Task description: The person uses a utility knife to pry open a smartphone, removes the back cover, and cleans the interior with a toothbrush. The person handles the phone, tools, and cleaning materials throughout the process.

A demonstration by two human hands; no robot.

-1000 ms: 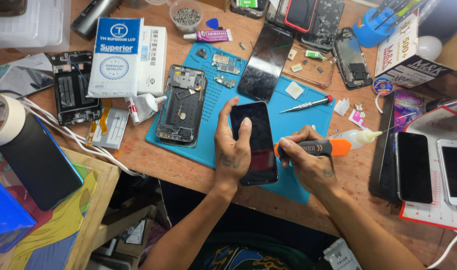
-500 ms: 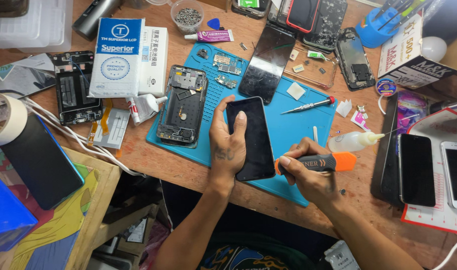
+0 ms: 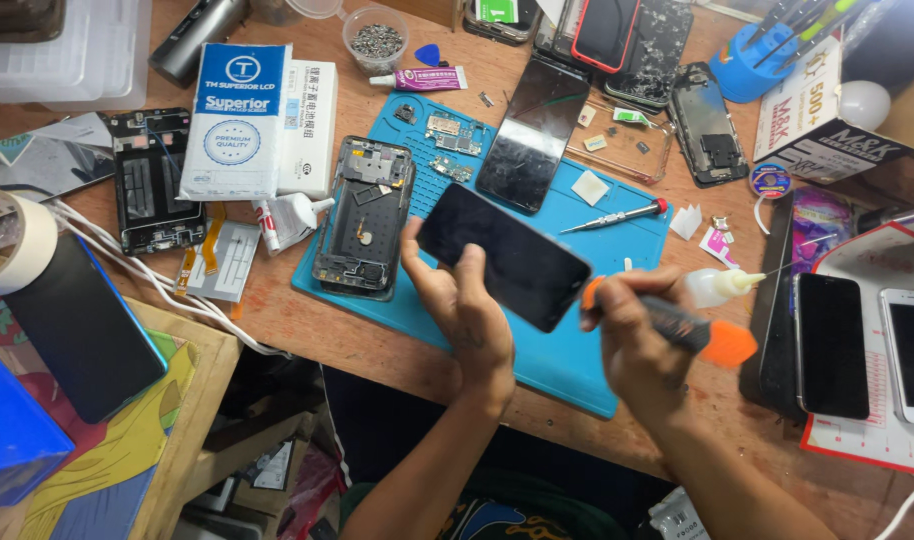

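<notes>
My left hand (image 3: 467, 310) gripped one dark phone (image 3: 504, 256), tilted above the blue mat (image 3: 567, 365). My right hand (image 3: 627, 335) was closed around an orange-and-black tool (image 3: 692, 330); its tip was hidden behind the phone's edge and my fingers. One screwdriver (image 3: 617, 214) and one opened phone frame (image 3: 364, 215) lay on the mat.

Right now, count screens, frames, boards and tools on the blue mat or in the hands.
Screens: 2, held screen, mat screen
Frame: 1
Boards: 2
Tools: 2, screwdriver, orange tool
Total: 7
</notes>
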